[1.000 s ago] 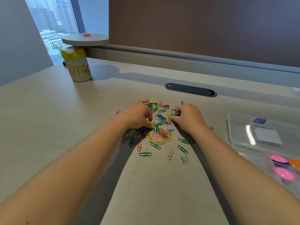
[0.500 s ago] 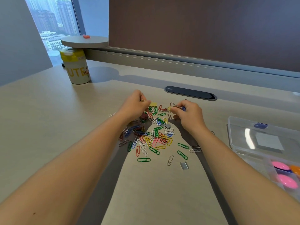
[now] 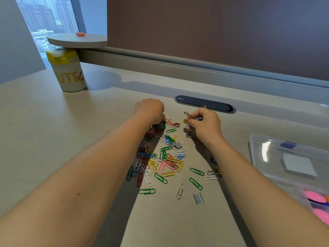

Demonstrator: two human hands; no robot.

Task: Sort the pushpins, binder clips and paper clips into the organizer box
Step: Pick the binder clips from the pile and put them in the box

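A heap of coloured paper clips lies on the desk between my forearms, with a few staple strips among them. My left hand sits curled at the heap's far left edge, fingers down among the clips; what it holds is hidden. My right hand pinches a small binder clip by its wire handles, just above the heap's far right edge. The clear organizer box stands open at the right, with pink round pieces in a near compartment.
A white cup with a yellow lid stands far left under a round grey shelf. A dark cable slot lies just beyond my hands. A partition wall rises behind the desk.
Both hands have moved from the middle of the heap to its far edge. My right hand has picked up a binder clip and lifted it. My view has tilted down a little.
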